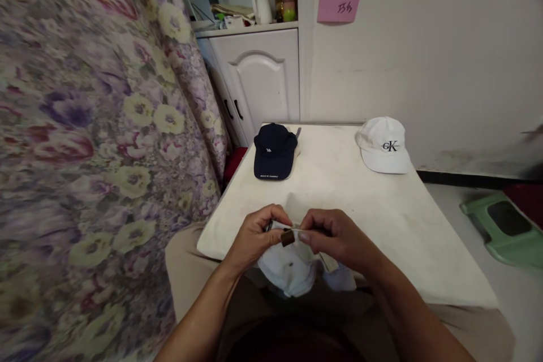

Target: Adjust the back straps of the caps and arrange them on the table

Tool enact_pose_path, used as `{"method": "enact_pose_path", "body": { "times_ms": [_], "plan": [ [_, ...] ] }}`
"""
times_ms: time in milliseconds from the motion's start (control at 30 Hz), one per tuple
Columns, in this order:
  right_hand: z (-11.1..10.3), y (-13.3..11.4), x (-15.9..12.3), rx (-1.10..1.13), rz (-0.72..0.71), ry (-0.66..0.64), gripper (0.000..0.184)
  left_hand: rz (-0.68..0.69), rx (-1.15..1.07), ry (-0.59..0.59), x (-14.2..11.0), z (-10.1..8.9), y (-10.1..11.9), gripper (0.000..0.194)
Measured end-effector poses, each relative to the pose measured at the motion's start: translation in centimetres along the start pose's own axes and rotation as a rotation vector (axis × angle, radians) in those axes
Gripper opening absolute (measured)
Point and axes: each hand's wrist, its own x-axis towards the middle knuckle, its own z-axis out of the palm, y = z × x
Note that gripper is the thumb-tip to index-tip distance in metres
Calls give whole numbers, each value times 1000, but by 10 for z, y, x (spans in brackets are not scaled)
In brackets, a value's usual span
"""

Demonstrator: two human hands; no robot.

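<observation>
"Where's the pale cap (284,271)?"

"Crown down at the table's (331,181) near edge, partly over the lap. The left hand (254,232) and right hand (335,232) each pinch its band, thumb against fingers, either side of a brown clasp (287,238)."

"Why so close together?"

"Probably to steady that small part from both sides; the fingers hide some of the band, though."

"And the other caps?"

"A navy cap (274,153) sits by the far left corner, a white cap (384,147) by the far right, both seemingly set back to leave elbow room."

"Anything in the way?"

"The floral curtain (85,124) crowds the left edge; the green stool (500,226) stands apart, off the right edge."
</observation>
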Motion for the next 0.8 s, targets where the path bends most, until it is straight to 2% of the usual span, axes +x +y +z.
{"method": "enact_pose_path", "body": {
  "times_ms": [333, 500, 700, 800],
  "plan": [
    [-16, 12, 8, 74, -11, -148, 13, -55, 14, -59, 1, 3, 6, 21],
    [-20, 18, 12, 117, -23, -174, 13, -67, 39, -85, 2, 4, 5, 18],
    [-25, 30, 17, 160, -30, -239, 17, -141, 59, -129, 5, 7, 6, 18],
    [-27, 31, 16, 126, -41, -231, 15, -143, 62, -121, 5, 8, 6, 21]
  ]
}}
